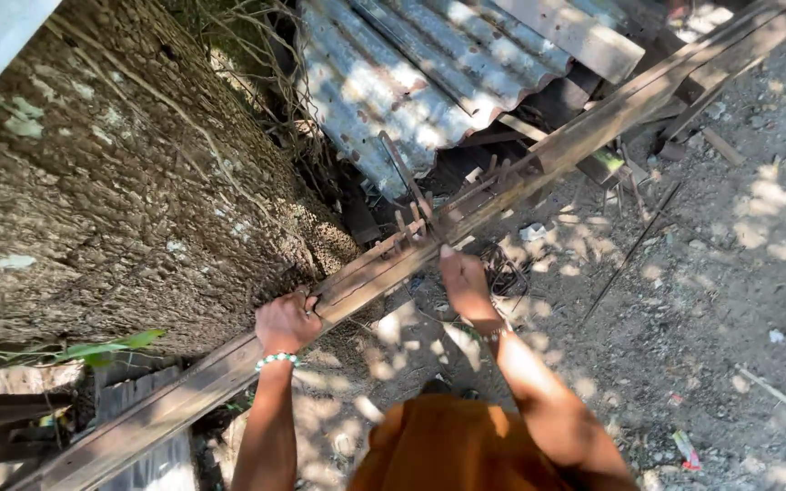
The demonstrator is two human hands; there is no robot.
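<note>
A long weathered wooden beam point(593, 123) runs diagonally from the lower left to the upper right. Rusty metal rods and pegs point(411, 214) stick up from its middle. My left hand point(286, 323), with a green bead bracelet at the wrist, is closed around the beam's edge. My right hand point(464, 284) reaches to the beam just below the pegs, fingertips pressed on its near side; whether it grips anything is hidden. An orange garment point(448, 445) shows at the bottom.
A large rough tree trunk point(111, 173) fills the left. Rusted corrugated metal sheets point(420, 73) lie behind the beam. Dirt ground with litter and a thin rod point(634, 247) spreads to the right. Dark planks point(11, 418) sit at the lower left.
</note>
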